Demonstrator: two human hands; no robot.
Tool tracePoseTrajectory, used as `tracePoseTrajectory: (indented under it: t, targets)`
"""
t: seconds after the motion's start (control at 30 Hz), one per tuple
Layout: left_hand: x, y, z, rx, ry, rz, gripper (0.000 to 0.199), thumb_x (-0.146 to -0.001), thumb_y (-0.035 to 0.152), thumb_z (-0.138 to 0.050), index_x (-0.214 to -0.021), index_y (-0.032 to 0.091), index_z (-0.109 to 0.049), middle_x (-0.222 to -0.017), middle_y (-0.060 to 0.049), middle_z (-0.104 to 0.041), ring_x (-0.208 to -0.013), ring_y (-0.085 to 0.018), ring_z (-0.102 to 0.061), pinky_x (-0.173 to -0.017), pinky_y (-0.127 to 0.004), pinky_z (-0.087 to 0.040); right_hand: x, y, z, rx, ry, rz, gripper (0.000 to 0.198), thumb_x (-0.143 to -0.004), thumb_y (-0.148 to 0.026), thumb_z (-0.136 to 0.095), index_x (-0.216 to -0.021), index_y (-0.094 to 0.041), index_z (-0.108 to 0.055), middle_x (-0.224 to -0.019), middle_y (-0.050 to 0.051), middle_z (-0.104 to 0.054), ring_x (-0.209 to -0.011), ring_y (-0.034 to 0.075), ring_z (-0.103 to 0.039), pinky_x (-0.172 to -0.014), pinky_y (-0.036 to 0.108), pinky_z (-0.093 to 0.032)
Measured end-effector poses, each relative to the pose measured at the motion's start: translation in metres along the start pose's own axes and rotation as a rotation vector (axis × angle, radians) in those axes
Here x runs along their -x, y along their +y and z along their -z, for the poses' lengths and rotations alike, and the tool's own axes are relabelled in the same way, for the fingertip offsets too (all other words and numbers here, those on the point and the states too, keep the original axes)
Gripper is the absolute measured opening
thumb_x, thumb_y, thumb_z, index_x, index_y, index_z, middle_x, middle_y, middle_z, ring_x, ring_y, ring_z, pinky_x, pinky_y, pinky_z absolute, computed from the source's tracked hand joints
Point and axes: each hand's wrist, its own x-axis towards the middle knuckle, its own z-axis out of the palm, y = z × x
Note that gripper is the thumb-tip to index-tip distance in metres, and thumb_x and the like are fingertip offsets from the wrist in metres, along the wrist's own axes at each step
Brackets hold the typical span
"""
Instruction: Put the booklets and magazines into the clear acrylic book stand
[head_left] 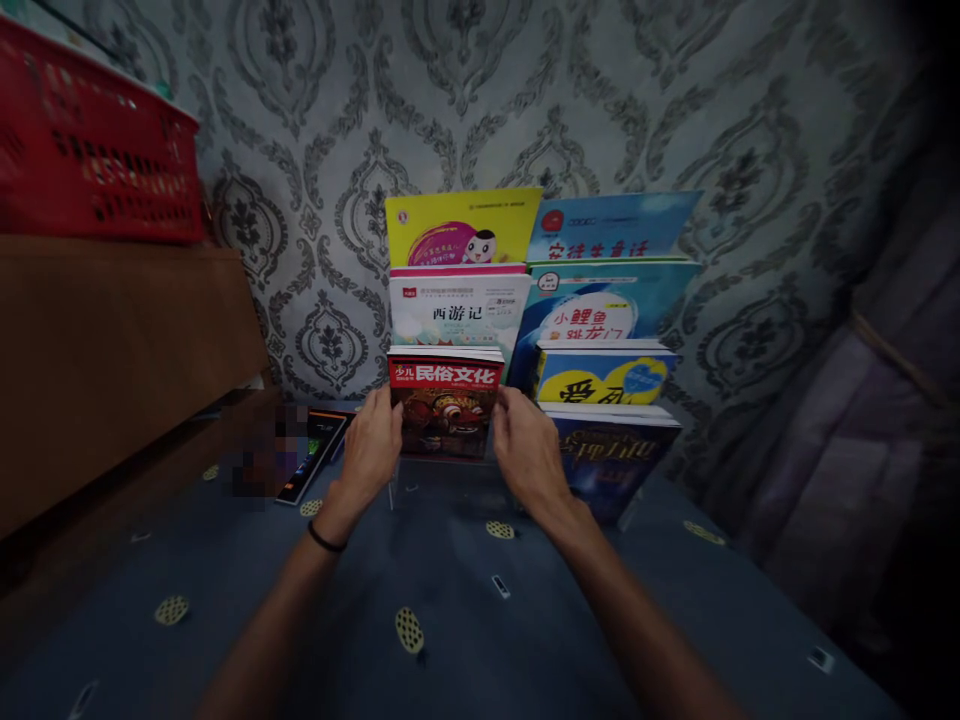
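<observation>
A children's book with a red band and a dark cover (446, 418) stands upright between my hands. My left hand (373, 440), a black band on its wrist, grips the left edge, while my right hand (527, 445) is closed on the right edge. Behind it rise a white book (454, 300) and a taller yellow book (465, 225), in steps. Beside this column, to the right, are a dark blue book (619, 460), a yellow-and-blue book (607, 378), a teal book (600, 300) and a blue book (615, 220). Clear stand legs (392, 488) show below; the rest of the stand is hidden.
On the left a red plastic basket (112, 150) sits on a brown wooden cabinet (120, 360). A dark flat book (322, 455) lies by it on the blue pineapple-print cloth (450, 570). Patterned wallpaper (315, 230) is behind, and a tied curtain (847, 470) hangs at right.
</observation>
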Motion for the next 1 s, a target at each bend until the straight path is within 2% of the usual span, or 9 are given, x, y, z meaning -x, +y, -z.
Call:
tracePoseTrajectory:
  t: [0.17, 0.23, 0.33, 0.4, 0.47, 0.63, 0.87, 1.0]
  targets:
    - [-0.001, 0.0, -0.003, 0.01, 0.007, 0.023, 0.019, -0.102, 0.019, -0.045, -0.114, 0.014, -0.058, -0.106, -0.013, -0.067, -0.105, -0.028, -0.067, -0.09, -0.039, -0.054, 0.001, 0.004, -0.007, -0.01, -0.012, 0.006, 0.038, -0.096, -0.02, -0.037, -0.121, -0.012, -0.064, -0.106, 0.019, -0.074, -0.095, 0.03, -0.07, -0.083, 0.046, -0.056]
    - [-0.002, 0.0, -0.005, 0.039, 0.019, 0.002, 0.028, -0.101, 0.018, -0.045, -0.126, 0.012, -0.054, -0.116, -0.016, -0.067, -0.111, -0.029, -0.067, -0.093, -0.042, -0.054, 0.001, 0.006, -0.009, -0.015, -0.017, 0.005, 0.041, -0.096, -0.02, -0.037, -0.126, -0.01, -0.064, -0.11, 0.02, -0.074, -0.098, 0.031, -0.07, -0.085, 0.048, -0.057]
    - [-0.002, 0.0, -0.007, 0.072, 0.06, -0.029, 0.06, -0.098, 0.016, -0.048, -0.154, 0.011, -0.027, -0.137, -0.021, -0.062, -0.122, -0.032, -0.064, -0.098, -0.044, -0.054, 0.001, 0.008, -0.01, -0.024, -0.025, 0.002, 0.043, -0.096, -0.02, -0.038, -0.131, -0.01, -0.062, -0.113, 0.021, -0.074, -0.101, 0.032, -0.071, -0.087, 0.05, -0.058]
    - [-0.003, 0.001, -0.006, 0.068, 0.079, -0.022, 0.075, -0.098, 0.015, -0.05, -0.161, 0.012, -0.009, -0.138, -0.022, -0.062, -0.123, -0.032, -0.065, -0.097, -0.043, -0.055, 0.001, 0.008, -0.009, -0.031, -0.046, -0.007, 0.043, -0.096, -0.02, -0.038, -0.13, -0.008, -0.062, -0.113, 0.022, -0.074, -0.102, 0.033, -0.071, -0.089, 0.05, -0.058]
    - [-0.004, 0.003, -0.005, 0.054, 0.083, -0.029, 0.08, -0.098, 0.015, -0.05, -0.162, 0.013, -0.003, -0.137, -0.02, -0.064, -0.121, -0.031, -0.067, -0.096, -0.041, -0.056, 0.001, 0.007, -0.008, -0.037, -0.068, -0.015, 0.043, -0.096, -0.02, -0.038, -0.128, -0.006, -0.063, -0.114, 0.023, -0.073, -0.104, 0.034, -0.071, -0.09, 0.05, -0.058]
    - [-0.007, 0.001, 0.0, 0.063, 0.069, -0.08, 0.08, -0.097, 0.015, -0.051, -0.163, 0.019, -0.005, -0.147, -0.018, -0.057, -0.122, -0.03, -0.066, -0.093, -0.039, -0.057, 0.001, 0.009, -0.009, -0.054, -0.064, -0.015, 0.04, -0.096, -0.022, -0.04, -0.126, -0.01, -0.064, -0.116, 0.02, -0.074, -0.106, 0.031, -0.071, -0.092, 0.047, -0.058]
    - [-0.006, -0.003, -0.004, 0.105, 0.1, -0.1, 0.079, -0.097, 0.013, -0.048, -0.163, 0.021, -0.007, -0.143, -0.015, -0.06, -0.123, -0.028, -0.065, -0.097, -0.04, -0.056, 0.002, 0.012, -0.014, -0.122, 0.01, -0.021, 0.039, -0.094, -0.024, -0.043, -0.123, -0.013, -0.066, -0.106, 0.018, -0.076, -0.098, 0.03, -0.072, -0.087, 0.048, -0.058]
    - [-0.007, -0.001, -0.001, 0.076, 0.074, -0.092, 0.079, -0.096, 0.012, -0.049, -0.163, 0.018, -0.007, -0.139, -0.017, -0.063, -0.114, -0.027, -0.069, -0.091, -0.038, -0.057, 0.003, 0.012, -0.016, -0.134, 0.019, -0.039, 0.04, -0.094, -0.026, -0.043, -0.123, -0.012, -0.066, -0.106, 0.019, -0.075, -0.098, 0.031, -0.072, -0.087, 0.05, -0.058]
